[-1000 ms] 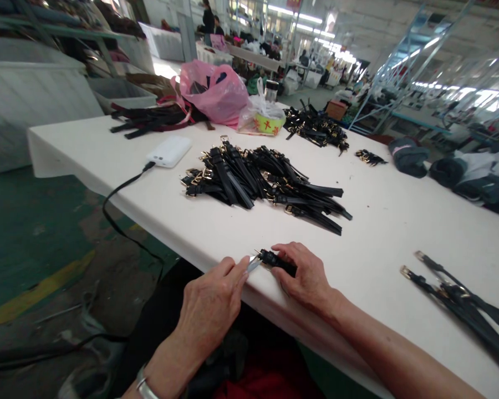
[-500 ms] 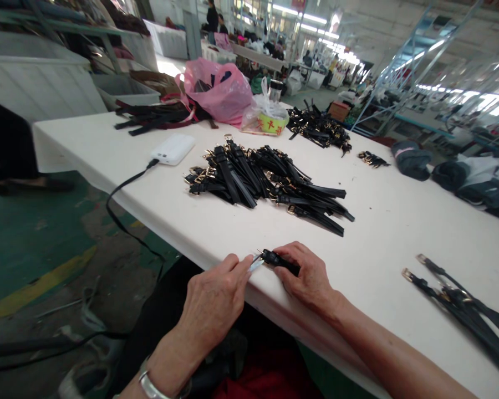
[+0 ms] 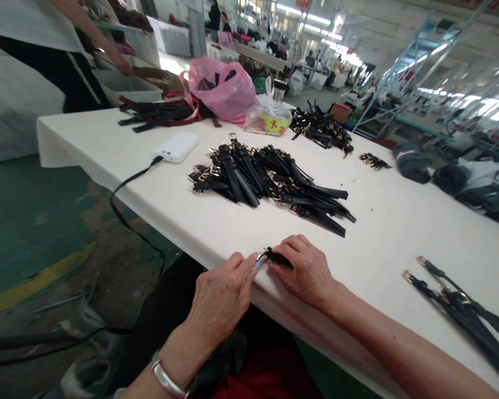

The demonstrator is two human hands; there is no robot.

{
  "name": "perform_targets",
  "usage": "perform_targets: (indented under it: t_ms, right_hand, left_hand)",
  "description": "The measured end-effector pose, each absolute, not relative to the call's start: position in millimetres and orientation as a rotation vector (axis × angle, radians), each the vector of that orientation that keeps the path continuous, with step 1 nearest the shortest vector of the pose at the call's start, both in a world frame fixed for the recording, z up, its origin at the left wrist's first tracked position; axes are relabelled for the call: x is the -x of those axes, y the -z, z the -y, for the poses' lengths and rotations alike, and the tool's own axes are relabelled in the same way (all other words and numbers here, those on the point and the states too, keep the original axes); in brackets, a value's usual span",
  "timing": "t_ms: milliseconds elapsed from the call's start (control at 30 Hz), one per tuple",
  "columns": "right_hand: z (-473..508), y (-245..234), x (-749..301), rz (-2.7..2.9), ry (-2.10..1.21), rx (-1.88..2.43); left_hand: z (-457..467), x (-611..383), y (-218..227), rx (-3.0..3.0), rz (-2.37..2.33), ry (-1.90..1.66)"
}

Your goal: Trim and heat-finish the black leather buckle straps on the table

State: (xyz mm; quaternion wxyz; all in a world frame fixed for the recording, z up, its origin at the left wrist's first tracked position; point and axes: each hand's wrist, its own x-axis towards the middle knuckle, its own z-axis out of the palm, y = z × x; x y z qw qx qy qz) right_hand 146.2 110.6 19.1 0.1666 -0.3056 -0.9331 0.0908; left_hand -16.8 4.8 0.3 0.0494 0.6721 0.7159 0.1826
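At the near edge of the tabletop, the left hand pinches a shiny tool in bunched fingers. The right hand curls its fingers round a black strap, one end beside the tool.

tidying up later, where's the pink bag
Head view, upper left of centre: the pink bag sits far across the table, between dark straps, left, and a clear bag, right.

1 black strap in right hand
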Motion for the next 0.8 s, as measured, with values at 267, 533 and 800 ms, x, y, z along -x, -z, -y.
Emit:
perform_targets:
  t_ms: [267,533,800]
  right_hand:
    - [-118,-37,-125,2.899,-0.299,1.016]
    - [-129,-30,-126,2.833,-0.395,1.093]
    - [-130,-24,-131,2.744,-0.546,1.071]
  left_hand:
    - [-2,16,-2,-2.048,-2.163,-0.525]
    - [-1,22,-1,-1.962,-2.130,-0.666]
    - [-8,20,-7,-2.019,-2.095,-0.548]
